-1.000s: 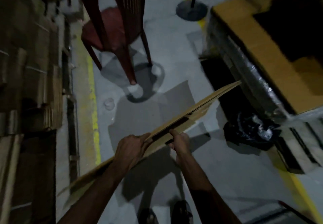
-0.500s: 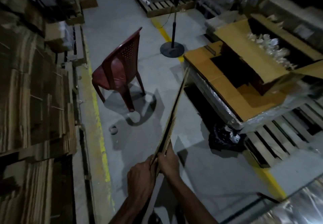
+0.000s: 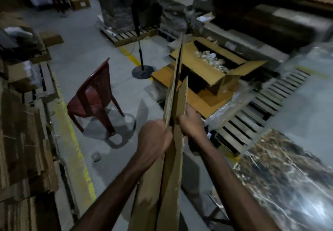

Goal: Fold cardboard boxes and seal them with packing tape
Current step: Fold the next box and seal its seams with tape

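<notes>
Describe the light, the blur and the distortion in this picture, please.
Head view: dim overall, with bright glare on the shiny wrap at lower right. The chair throws a clear shadow on the floor. The far right edge is smeared by motion. The wide lens bends lines near the borders. The left hand, right hand and cardboard are fairly sharp.

The cardboard (image 3: 172,176) runs off the near edge of view. Its flap covers part of the right hand (image 3: 191,122), and fingertips of the left hand (image 3: 153,139) vanish between its layers. Pale contents of the open box (image 3: 207,76) are too blurred to identify. The stack (image 3: 21,149) at left is cropped.
</notes>
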A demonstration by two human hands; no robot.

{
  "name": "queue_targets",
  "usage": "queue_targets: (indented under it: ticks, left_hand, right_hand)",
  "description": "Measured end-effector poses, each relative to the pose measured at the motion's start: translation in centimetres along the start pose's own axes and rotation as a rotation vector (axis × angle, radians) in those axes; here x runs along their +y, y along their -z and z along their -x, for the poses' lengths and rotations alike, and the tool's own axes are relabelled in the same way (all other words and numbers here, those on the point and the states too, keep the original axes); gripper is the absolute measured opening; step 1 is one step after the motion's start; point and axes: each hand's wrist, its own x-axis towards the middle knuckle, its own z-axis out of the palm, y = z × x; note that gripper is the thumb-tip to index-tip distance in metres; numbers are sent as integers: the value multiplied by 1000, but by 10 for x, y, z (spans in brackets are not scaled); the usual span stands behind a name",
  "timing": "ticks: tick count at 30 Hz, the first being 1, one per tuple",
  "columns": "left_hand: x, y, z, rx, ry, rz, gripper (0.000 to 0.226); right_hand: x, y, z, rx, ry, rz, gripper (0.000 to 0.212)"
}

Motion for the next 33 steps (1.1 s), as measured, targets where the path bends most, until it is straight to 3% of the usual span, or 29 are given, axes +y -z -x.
queue_targets:
  ticks: [9, 17, 19, 26, 33]
  left_hand:
    - [222, 5, 50, -110, -317, -11, 24]
    - [398, -76, 120, -193, -454, 104, 25]
    - [424, -102, 129, -210, -462, 100, 25]
    - [486, -170, 153, -309, -534, 10, 29]
    - [500, -198, 149, -419, -608, -99, 27]
  right_hand:
    - [4, 211, 68, 272, 112, 122, 14]
    - [77, 417, 173, 433, -40, 67, 13]
    - [103, 453, 195, 478, -90, 55, 10]
    - [177, 548, 252, 576, -279, 95, 28]
    - [225, 620, 302, 690, -481, 250, 13]
